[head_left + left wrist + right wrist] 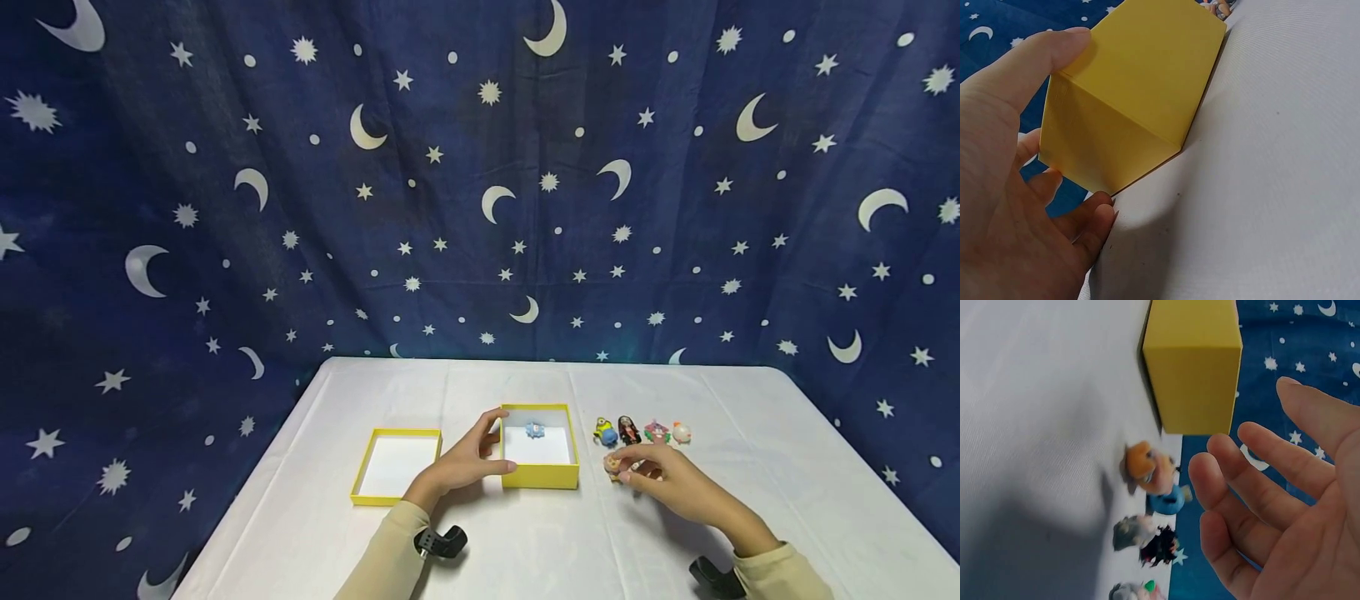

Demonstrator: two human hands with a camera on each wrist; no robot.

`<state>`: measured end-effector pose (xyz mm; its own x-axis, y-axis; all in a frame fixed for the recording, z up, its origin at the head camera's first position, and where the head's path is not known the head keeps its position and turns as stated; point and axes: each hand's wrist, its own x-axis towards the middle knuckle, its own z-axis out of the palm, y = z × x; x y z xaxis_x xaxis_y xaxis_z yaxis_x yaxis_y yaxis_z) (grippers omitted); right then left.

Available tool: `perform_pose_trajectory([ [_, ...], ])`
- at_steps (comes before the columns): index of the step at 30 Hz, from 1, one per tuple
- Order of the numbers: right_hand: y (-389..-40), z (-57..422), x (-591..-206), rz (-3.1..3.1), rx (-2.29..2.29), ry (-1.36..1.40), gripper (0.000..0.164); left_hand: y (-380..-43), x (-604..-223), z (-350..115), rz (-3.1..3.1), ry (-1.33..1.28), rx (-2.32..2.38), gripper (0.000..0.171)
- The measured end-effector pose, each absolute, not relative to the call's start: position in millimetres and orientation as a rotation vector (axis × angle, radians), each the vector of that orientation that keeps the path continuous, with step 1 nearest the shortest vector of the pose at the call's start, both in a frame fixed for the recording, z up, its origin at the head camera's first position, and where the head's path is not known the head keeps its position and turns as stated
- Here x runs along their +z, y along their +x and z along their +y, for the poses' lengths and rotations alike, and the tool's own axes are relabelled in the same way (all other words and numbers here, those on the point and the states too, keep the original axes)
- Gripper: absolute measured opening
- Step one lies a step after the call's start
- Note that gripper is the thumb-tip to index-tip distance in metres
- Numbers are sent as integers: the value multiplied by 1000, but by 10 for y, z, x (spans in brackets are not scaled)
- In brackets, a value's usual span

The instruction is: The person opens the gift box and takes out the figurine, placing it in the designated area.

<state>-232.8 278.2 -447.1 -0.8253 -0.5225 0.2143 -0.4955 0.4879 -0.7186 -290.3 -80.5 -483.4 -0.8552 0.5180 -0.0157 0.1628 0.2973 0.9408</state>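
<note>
My left hand [468, 460] grips the left side of an open yellow box [542, 477], thumb at the front corner and fingers toward the back. Inside the white-lined box lies a small light-blue figurine [535, 430]. The left wrist view has the thumb on the box's edge and the fingers around its side wall. To the right of the box, my right hand [675, 483] hovers low over the front figurines, its fingers loosely bent. An orange-and-tan figurine [1139, 460] is just beyond its fingertips, and the right wrist view shows nothing between the fingers.
The yellow-rimmed box lid [397, 467] lies inside-up at left. Behind my right hand stand a yellow-and-blue figurine [604, 432], a dark-haired one [628, 430], a pink-and-green one [657, 432] and a round white one [681, 432]. A starry blue curtain [450, 208] hangs behind the white table [525, 550].
</note>
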Motion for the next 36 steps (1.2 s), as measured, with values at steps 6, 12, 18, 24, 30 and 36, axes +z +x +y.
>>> perform_pose_trajectory([
  [6, -2308, 2686, -4382, 2705, -1261, -925, 25, -2898, -4829, -809, 2250, 620, 1576, 84],
  [12, -2358, 2623, -4260, 2745, -1242, -923, 24, -2899, -4831, -794, 2256, 622, 1575, 85],
  [18, -2449, 2538, -4136, 2732, -1207, -843, 30, -2902, -4840, -796, 2257, 618, 1569, 85],
  [24, -2584, 2412, -4069, 2650, -1218, -822, 34, -2903, -4828, -815, 2257, 626, 1561, 84],
  [30, -2715, 2296, -4052, 2574, -1230, -808, 36, -2911, -4826, -818, 2261, 620, 1569, 86],
  [36, -2849, 2196, -4064, 2505, -1214, -860, 38, -2909, -4832, -804, 2245, 619, 1576, 86],
])
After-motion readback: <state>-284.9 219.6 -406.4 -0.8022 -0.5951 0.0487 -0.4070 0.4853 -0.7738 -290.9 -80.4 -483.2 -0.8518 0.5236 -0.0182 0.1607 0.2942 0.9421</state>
